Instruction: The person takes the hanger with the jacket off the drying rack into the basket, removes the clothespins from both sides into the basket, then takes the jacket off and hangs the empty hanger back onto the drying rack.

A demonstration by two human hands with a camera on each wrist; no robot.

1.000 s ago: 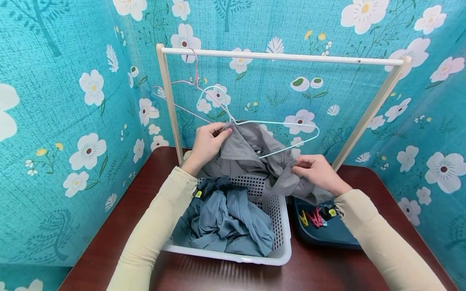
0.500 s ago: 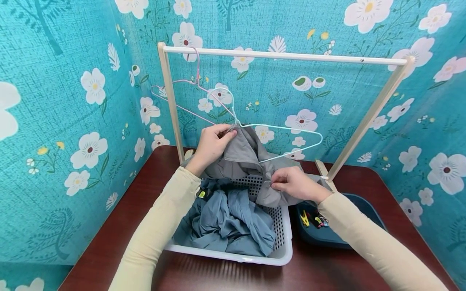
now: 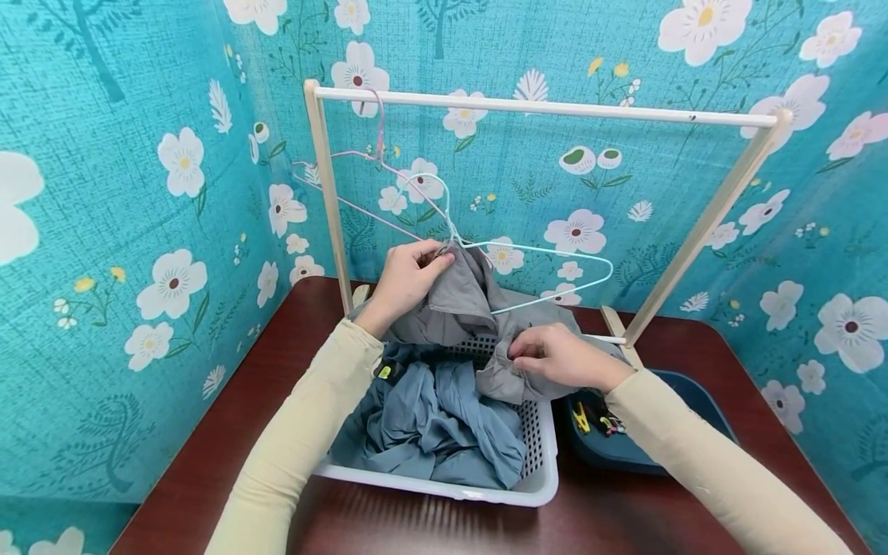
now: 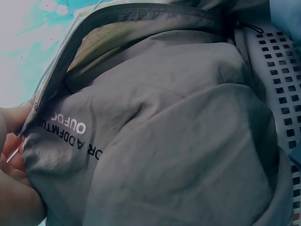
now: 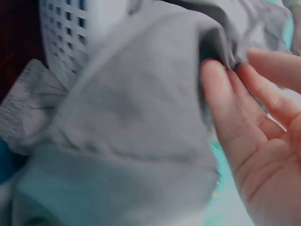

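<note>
A grey zip jacket [image 3: 461, 297] hangs bunched over the back of the laundry basket, partly on a light blue wire hanger [image 3: 548, 248]. My left hand [image 3: 405, 279] pinches the jacket's edge just below the hanger's hook. In the left wrist view, the zipper edge [image 4: 155, 10] arches over printed letters on the cloth, with my left hand [image 4: 16, 165] at the far left. My right hand [image 3: 560, 356] pinches a fold of the jacket lower down on the right. In the right wrist view, fingertips [image 5: 214, 75] press into that fold. The hanger's right arm sticks out uncovered.
Blue-grey cloth [image 3: 437, 428] fills the white basket [image 3: 444, 486]. A rack with a white bar [image 3: 541, 106] stands behind, a pink hanger [image 3: 380, 131] on its left end. At right, a dark blue tray [image 3: 704, 401] holds clothespins [image 3: 581, 417], partly behind the right sleeve.
My right hand has moved left and down with its fold of jacket, toward the basket. My left hand and the blue hanger have shifted slightly right and down.
</note>
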